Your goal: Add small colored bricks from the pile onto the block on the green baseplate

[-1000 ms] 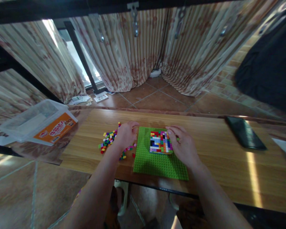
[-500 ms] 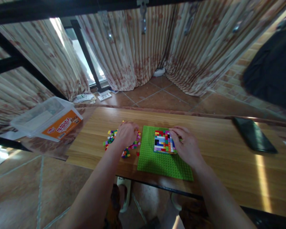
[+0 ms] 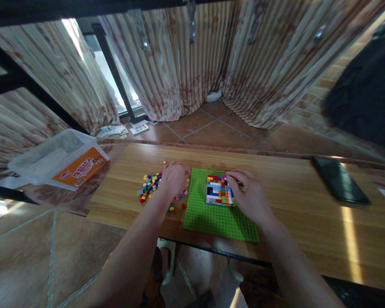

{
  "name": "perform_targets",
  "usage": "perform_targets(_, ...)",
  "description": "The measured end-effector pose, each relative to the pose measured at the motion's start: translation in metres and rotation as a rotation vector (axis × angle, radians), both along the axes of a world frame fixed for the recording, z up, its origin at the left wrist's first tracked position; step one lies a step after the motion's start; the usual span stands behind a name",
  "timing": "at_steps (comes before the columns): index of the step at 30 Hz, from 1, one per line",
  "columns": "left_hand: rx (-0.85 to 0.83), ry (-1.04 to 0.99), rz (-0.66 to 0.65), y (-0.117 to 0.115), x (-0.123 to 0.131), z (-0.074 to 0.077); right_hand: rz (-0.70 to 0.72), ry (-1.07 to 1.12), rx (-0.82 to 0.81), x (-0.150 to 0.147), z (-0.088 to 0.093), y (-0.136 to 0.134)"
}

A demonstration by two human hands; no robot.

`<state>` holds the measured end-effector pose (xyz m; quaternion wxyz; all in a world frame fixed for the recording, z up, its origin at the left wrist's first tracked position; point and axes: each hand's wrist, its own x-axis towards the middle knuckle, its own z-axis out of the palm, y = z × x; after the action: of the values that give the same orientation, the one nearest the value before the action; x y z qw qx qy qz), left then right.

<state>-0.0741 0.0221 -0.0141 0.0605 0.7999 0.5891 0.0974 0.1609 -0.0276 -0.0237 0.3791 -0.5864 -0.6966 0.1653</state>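
Small multicoloured brick patch [image 3: 218, 190] sits upper-middle on the green baseplate [image 3: 211, 220], most studs bare; right hand [image 3: 250, 197] bends its fingers onto the patch's right edge, left hand [image 3: 173, 179] curls over loose bricks [image 3: 149, 185] just left of the baseplate, grips hidden, can't tell

Loose bricks [image 3: 150, 185] lie left of baseplate [image 3: 218, 216].

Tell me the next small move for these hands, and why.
Probably the left hand should pinch one loose brick from the pile under it and carry it to the brick patch on the green plate. The patch covers only part of the plate, and the right hand rests at its edge.
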Motion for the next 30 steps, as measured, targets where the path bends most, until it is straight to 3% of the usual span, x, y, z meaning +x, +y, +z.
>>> perform_targets(10, 0.028, -0.536, -0.052, -0.013, 0.033, 0.011, -0.008, 0.002, 0.005, 0.000, 0.000, 0.001)
perform_targets(16, 0.009, -0.622, -0.124, -0.016, 0.050, 0.006, -0.004, 0.009, -0.005, -0.001, 0.002, 0.000)
perform_targets(30, -0.046, -0.683, -0.114, -0.013, 0.069, 0.001, 0.052, -0.041, 0.052, 0.000, -0.001, 0.000)
